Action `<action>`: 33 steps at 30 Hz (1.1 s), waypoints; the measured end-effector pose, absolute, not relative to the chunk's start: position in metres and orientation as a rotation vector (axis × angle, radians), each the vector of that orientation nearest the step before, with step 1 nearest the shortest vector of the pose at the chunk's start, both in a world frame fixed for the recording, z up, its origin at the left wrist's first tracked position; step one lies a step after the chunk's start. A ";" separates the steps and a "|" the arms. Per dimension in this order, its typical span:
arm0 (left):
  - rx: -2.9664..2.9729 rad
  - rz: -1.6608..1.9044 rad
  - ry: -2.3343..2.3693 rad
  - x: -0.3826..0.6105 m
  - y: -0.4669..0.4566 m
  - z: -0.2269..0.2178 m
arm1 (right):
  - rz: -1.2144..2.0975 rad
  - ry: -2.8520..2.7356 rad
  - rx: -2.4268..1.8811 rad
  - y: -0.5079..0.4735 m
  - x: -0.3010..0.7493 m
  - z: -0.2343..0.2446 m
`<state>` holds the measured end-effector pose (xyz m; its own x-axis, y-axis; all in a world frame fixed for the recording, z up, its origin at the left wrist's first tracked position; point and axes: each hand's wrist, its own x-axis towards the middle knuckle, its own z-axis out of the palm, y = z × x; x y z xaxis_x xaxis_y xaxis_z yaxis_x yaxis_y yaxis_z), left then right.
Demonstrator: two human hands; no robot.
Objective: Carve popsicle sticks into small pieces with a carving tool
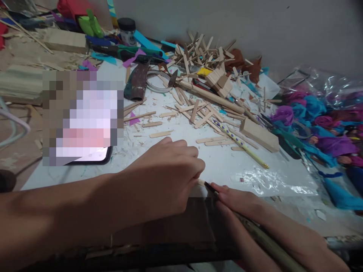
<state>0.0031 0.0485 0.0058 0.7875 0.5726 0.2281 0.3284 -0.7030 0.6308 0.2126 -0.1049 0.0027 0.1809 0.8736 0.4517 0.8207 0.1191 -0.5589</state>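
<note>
My left hand (176, 173) is closed in a fist near the front edge of the white sheet. A short end of a pale wooden stick (200, 182) pokes out of it; the rest is hidden by the fingers. My right hand (241, 202) grips a wood-carving tool with a dark metal blade (210, 187) and a long wooden handle (263, 236), which slants down to the lower right. The blade's tip meets the stick's end, just right of my left fist. Whether it cuts in or only touches, I cannot tell.
A lit phone (103, 155), partly blurred out, lies at left. Behind are a hammer (137, 81), a tape roll (155, 81), popsicle sticks (202, 117), a dotted yellow pencil (241, 143) and a wooden block (259, 135). Coloured paper flowers (309, 105) pile at right.
</note>
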 end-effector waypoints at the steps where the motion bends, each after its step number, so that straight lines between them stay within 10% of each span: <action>1: 2.398 0.562 0.665 0.003 0.049 0.006 | 0.047 -1.656 -1.658 -0.106 0.213 0.001; 33: 2.469 0.557 0.653 0.002 0.049 -0.001 | 0.374 -1.421 -1.849 -0.089 0.200 0.031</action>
<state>0.0025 0.0495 -0.0009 0.7991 0.5471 0.2492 0.3326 -0.7475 0.5750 0.1999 -0.0894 0.0305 0.3378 0.9173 0.2109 0.6942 -0.0915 -0.7139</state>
